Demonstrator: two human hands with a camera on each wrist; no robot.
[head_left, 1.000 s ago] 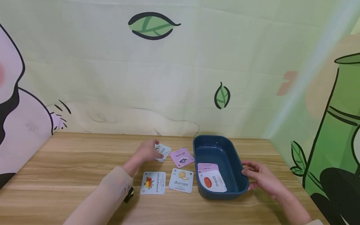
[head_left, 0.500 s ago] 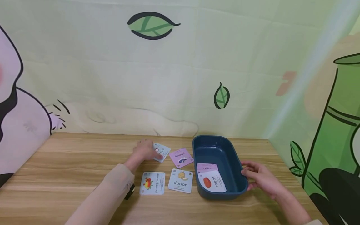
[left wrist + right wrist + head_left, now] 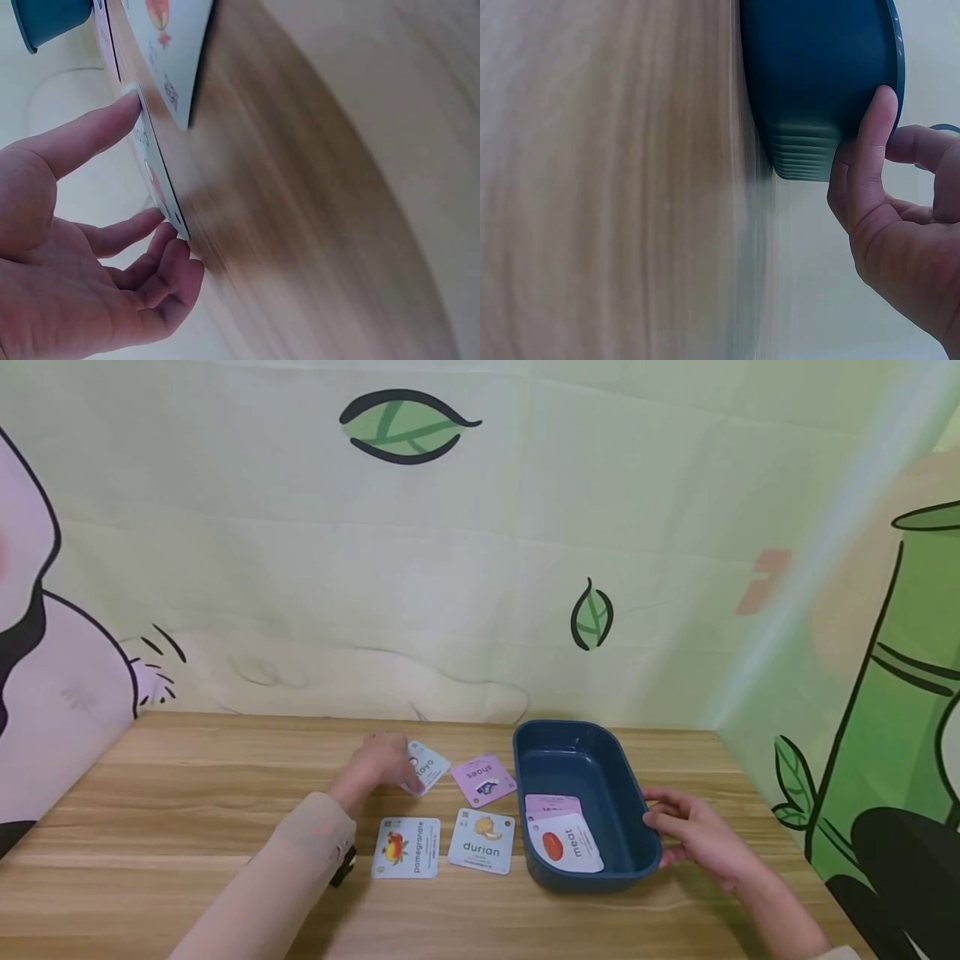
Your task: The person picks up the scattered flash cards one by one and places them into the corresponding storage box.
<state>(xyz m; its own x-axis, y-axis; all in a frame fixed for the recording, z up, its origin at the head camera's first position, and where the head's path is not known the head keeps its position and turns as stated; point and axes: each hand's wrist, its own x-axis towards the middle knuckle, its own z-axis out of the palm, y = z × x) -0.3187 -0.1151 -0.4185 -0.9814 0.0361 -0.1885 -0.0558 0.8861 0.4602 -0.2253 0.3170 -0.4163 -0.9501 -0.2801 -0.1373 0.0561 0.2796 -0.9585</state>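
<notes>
In the head view, my left hand (image 3: 384,760) is at a pale blue picture card (image 3: 430,767) whose visible word ends in "aya". Its thumb and fingers hold the card by its edges, the card lying on the table, as the left wrist view shows. My right hand (image 3: 697,835) grips the rim of a dark blue plastic bin (image 3: 577,777), thumb outside the wall and a finger over the edge. Inside the bin lie a white "meat" card (image 3: 566,843) and, partly under it, a pink card (image 3: 551,806).
A pink "shoes" card (image 3: 483,779) lies between the left hand and the bin. Closer to me are a "pomegranate" card (image 3: 407,848) and a "durian" card (image 3: 482,842). The wooden table (image 3: 225,810) ends at a cloth backdrop (image 3: 300,568) with cartoon prints.
The left hand and the "aya" card under it have shifted slightly to the left. The right hand and the bin stay where they were.
</notes>
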